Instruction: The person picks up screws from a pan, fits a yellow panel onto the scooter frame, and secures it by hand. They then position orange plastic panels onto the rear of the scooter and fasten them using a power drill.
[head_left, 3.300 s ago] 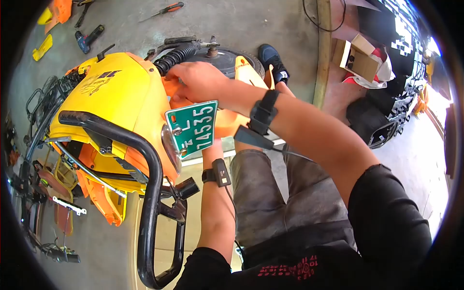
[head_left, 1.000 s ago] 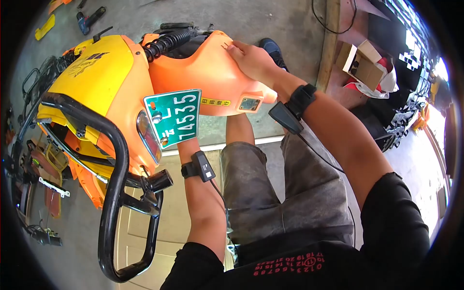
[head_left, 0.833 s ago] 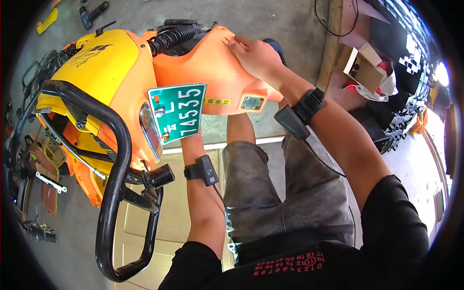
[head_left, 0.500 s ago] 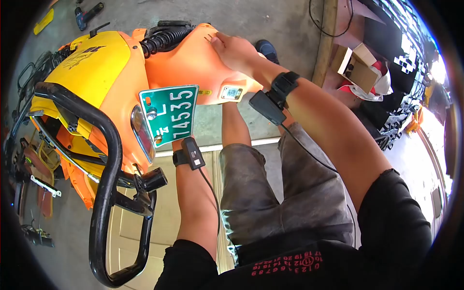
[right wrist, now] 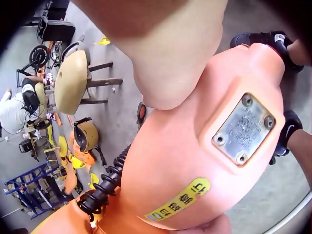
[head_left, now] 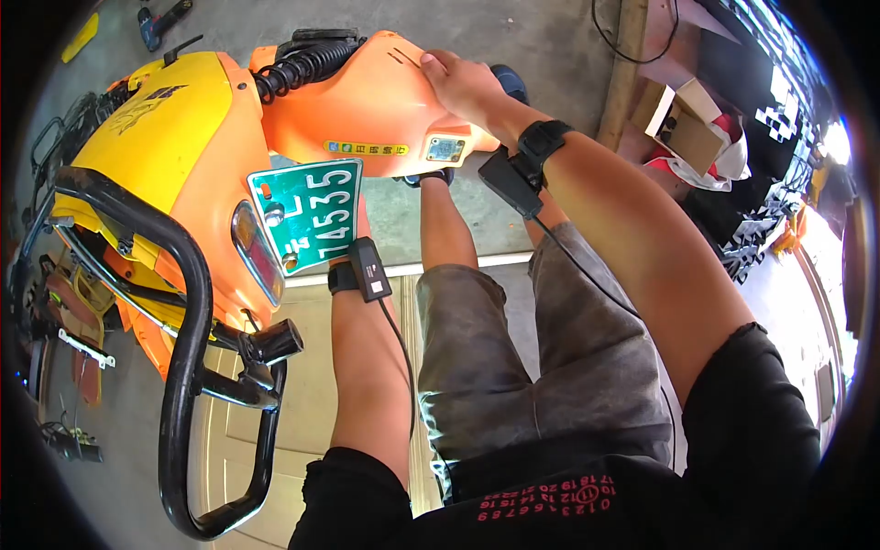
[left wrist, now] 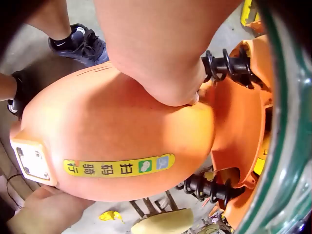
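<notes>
An orange scooter fender [head_left: 376,105] with a yellow sticker [head_left: 367,148] and a small metal plate [head_left: 446,148] is held between both hands. My right hand [head_left: 458,82] grips its far top edge, and the right wrist view shows that palm [right wrist: 161,68] on the fender [right wrist: 214,161]. My left hand is hidden behind the green licence plate [head_left: 307,215] in the head view. Its palm [left wrist: 161,73] presses the fender [left wrist: 117,136] near the black coil spring [left wrist: 229,66].
The yellow scooter body [head_left: 174,119] and black grab rail [head_left: 183,302] stand at left. A drill [head_left: 160,14] lies on the concrete floor behind it. A wooden beam [head_left: 632,64] and cardboard box [head_left: 683,115] are at right. A stool [right wrist: 70,80] stands nearby.
The fender has swung up from behind the licence plate and turned, so its sticker now faces me. My right hand has moved from the mount to the fender's far top edge.
</notes>
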The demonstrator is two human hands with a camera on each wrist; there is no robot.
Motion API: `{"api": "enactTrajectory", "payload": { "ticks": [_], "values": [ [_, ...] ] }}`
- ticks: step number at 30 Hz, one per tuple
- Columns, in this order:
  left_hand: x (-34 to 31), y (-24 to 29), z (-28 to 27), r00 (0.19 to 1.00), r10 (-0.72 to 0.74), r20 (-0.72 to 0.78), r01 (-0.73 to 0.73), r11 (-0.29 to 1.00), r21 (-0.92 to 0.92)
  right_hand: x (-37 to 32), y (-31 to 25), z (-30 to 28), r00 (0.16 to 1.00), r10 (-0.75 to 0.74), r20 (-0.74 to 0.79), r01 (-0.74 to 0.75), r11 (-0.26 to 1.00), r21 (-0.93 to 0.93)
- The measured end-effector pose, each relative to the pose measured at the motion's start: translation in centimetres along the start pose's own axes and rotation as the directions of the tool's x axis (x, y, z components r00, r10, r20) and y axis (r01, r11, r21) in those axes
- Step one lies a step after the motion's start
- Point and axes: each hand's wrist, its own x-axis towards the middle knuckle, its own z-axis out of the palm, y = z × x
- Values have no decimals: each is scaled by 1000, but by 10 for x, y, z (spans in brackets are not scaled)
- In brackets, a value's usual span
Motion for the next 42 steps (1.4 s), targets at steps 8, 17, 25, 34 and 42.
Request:
{"api": "enactTrajectory", "payload": {
  "ticks": [8,17,25,34,42],
  "values": [
    [-3,-11,-2,999,-11,-31,11,1000,-2,-14,37,-1,961,-103,-256,62,985,-164],
    [-51,-32,42,982,-115,-150,106,992,-66,-35,30,-13,992,-110,-65,85,945,-315],
    [-140,31,82,850,-527,29,399,606,-689,-59,-21,-19,975,-216,58,198,713,-672],
    [-266,86,130,783,-608,-130,288,540,-791,-107,-40,16,934,-195,299,340,238,-910],
    [-288,62,184,681,-728,-77,365,428,-827,-103,-19,61,959,-252,131,141,23,-990]
  ]
}}
